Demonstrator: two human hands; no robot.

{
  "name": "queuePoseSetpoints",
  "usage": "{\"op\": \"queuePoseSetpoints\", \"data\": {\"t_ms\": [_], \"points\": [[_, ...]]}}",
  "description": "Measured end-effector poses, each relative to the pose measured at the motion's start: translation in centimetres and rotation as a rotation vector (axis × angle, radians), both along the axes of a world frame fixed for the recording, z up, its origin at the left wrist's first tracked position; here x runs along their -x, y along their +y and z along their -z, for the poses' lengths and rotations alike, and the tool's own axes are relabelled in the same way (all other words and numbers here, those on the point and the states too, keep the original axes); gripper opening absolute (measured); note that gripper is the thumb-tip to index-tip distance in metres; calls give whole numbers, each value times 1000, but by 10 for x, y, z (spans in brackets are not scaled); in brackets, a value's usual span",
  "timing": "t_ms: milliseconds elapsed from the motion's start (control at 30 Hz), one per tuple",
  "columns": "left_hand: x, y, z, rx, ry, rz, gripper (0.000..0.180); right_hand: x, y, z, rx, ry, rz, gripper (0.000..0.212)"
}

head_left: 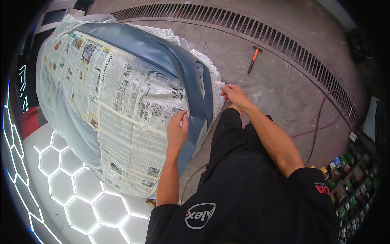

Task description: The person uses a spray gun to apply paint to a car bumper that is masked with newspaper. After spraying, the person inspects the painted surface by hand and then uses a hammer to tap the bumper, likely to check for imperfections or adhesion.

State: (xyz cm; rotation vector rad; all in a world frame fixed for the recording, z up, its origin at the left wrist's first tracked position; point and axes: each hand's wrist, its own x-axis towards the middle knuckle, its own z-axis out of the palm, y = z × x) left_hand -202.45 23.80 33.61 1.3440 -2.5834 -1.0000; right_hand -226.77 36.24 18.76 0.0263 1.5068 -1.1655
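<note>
At near edge of grey bumper (178,61): left hand (177,131) pressed flat, fingers together, on newspaper masking (122,122) where paper meets bare panel. Right hand (233,93) pinches paper edge at bumper's right end. Tape strips (122,116) cross newspaper. Beyond, on concrete floor (276,81): orange-handled hammer (253,59), near drain grate (260,30). Red hose (321,118) at right.

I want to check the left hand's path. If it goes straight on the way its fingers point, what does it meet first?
The left hand points up the picture, and its fingertips already touch the newspaper taped beside the blue bumper. Going on, it would probably slide further over that paper.
</note>
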Motion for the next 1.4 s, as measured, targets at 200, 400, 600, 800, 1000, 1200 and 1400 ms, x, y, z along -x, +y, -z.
{"op": "queuePoseSetpoints", "data": {"t_ms": [200,400,600,800,1000,1200,1400], "points": [[79,-155,-12,323,-164,146,24,-6,-120,7,76,-136,-18,36],[175,-257,1,439,-444,356,32,-17,-178,24,74,-136,-26,43],[232,-293,33,352,-785,463,26,-22,-208,19,92,-211,-45,44],[250,-302,60,338,-939,540,34,-16,-208,33,109,-297,-23,43],[248,-309,66,293,-1043,493,39,3,-190,46,12,-300,-21,41],[259,-302,73,327,-1078,465,40,26,-177,55,-39,-238,-26,40],[261,-305,85,293,-1150,466,38,21,-185,39,22,-361,-85,38]]}}
